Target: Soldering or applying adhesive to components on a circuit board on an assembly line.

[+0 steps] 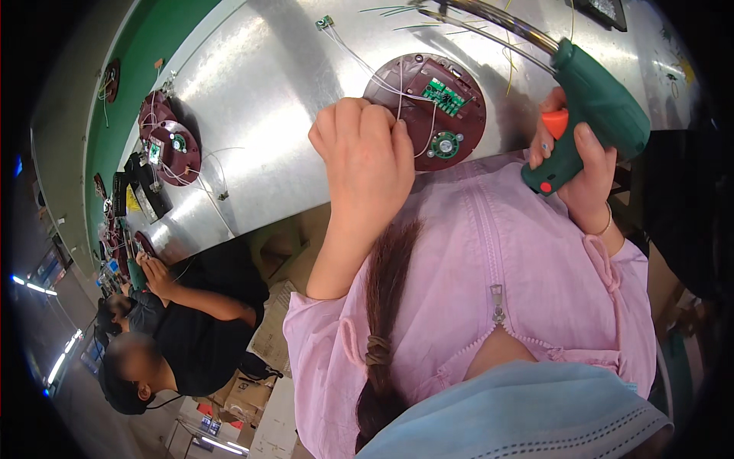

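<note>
On the metal bench before me lies a round maroon housing. It bears a green circuit board and a small round speaker-like part, joined by white wires. My left hand is closed at the housing's left side, fingers curled. A white wire runs down to its fingertips, but what they grip is hidden. My right hand is wrapped round the handle of a green soldering gun with an orange trigger. Its metal barrel points up and left, beyond the housing, touching neither board nor speaker.
A small connector board on white wires lies beyond the housing, near loose green wires. More maroon housings with wires lie at the left. A co-worker in black works farther along the bench. A dark tray sits far right.
</note>
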Motion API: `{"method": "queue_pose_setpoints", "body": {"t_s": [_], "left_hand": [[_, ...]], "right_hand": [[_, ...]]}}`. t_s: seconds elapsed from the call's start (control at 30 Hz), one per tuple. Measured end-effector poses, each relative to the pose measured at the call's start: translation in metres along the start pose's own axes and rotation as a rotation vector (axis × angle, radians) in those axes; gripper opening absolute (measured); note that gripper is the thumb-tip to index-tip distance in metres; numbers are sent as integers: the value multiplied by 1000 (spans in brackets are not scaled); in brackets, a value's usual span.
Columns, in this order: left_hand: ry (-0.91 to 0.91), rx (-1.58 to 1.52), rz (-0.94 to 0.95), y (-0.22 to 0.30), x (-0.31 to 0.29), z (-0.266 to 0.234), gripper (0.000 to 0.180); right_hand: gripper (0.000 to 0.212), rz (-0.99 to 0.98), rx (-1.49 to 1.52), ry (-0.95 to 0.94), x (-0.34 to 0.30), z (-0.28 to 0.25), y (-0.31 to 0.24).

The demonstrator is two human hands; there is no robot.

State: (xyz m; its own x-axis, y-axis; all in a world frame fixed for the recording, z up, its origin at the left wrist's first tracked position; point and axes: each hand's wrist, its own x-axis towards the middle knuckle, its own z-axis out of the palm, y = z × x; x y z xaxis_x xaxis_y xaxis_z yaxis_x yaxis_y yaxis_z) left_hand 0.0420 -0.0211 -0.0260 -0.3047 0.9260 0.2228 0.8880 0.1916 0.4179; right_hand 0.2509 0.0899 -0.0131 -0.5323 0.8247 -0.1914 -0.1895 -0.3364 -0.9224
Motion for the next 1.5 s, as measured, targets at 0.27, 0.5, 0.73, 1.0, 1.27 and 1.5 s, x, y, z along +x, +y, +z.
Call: {"method": "queue_pose_setpoints", "body": {"t_s": [0.27, 0.5, 0.73, 1.0, 1.27, 1.5], "left_hand": [[139, -713, -309, -12, 1, 0, 5], [266, -1184, -456, -12, 7, -4, 10], [242, -634, -163, -19, 11, -2, 10], [181, -65, 313, -23, 40, 3, 8], [195, -76, 247, -16, 32, 4, 10], [196, -270, 35, -8, 20, 8, 11]], "right_hand": [[39, -70, 232, -223, 49, 25, 11], [34, -33, 183, -195, 48, 35, 17], [32, -73, 113, -128, 45, 42, 17], [40, -62, 213, -234, 44, 45, 20], [31, -60, 251, -157, 39, 53, 18], [40, -82, 131, -165, 37, 48, 16]]}}
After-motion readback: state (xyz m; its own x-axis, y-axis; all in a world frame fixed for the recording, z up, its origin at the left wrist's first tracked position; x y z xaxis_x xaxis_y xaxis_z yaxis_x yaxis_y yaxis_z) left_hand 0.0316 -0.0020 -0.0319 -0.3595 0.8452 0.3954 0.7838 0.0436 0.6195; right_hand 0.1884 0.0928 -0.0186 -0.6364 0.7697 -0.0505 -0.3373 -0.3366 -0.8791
